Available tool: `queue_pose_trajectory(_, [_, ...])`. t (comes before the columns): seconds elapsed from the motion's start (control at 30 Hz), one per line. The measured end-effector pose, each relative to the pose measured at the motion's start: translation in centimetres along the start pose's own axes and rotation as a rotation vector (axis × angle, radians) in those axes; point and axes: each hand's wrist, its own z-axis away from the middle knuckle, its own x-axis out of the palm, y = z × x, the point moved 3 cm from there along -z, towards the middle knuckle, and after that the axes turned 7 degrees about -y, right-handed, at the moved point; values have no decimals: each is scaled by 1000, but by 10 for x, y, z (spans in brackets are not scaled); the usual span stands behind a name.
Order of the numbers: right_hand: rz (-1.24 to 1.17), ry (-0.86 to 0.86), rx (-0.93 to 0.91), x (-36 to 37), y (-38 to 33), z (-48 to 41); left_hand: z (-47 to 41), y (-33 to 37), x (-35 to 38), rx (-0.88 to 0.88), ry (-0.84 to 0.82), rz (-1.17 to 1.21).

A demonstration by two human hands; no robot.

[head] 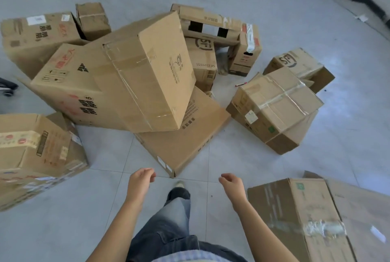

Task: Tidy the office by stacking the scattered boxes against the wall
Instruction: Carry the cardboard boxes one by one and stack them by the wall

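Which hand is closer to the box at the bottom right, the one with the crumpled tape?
Right. The right hand hovers just beside the box; the left hand is farther off, across the leg.

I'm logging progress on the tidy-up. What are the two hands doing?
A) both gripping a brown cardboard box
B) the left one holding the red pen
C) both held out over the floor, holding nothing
C: the left hand and right hand hang loosely curled over the grey tiled floor, short of the flat brown cardboard box.
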Motion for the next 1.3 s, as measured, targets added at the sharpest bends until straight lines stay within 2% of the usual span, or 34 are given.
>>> queue_pose_trajectory(0.2, [43, 72, -4, -42, -55, -53, -55, 63, 42, 26, -68, 72])
queue_pose_trajectory(0.33, [76, 59, 19, -56, -66, -79, -75, 77, 64, -10, -87, 76])
queue_pose_trajectory(0.6, [209, -83, -2, -89, -85, -140, -86, 64, 93, -121, 112, 126])
queue_pose_trajectory(0.77, [368, -263, -30, -120, -99, -190, -86, 50, 132, -167, 254, 203])
queue_pose_trajectory(0.87, [445, -314, -54, -136, -105, -224, -94, 38, 160, -187, 290, 217])
queue_pose_trajectory(1.0, [475, -329, -55, -142, -99, -282, -119, 20, 184, -217, 341, 238])
queue_pose_trajectory(1.17, [513, -305, -30, -121, -71, -384, -192, -38, 197, -266, 458, 300])
queue_pose_trajectory(1.3, [535, -264, -8, -104, -36, -465, -262, -93, 208, -274, 548, 219])
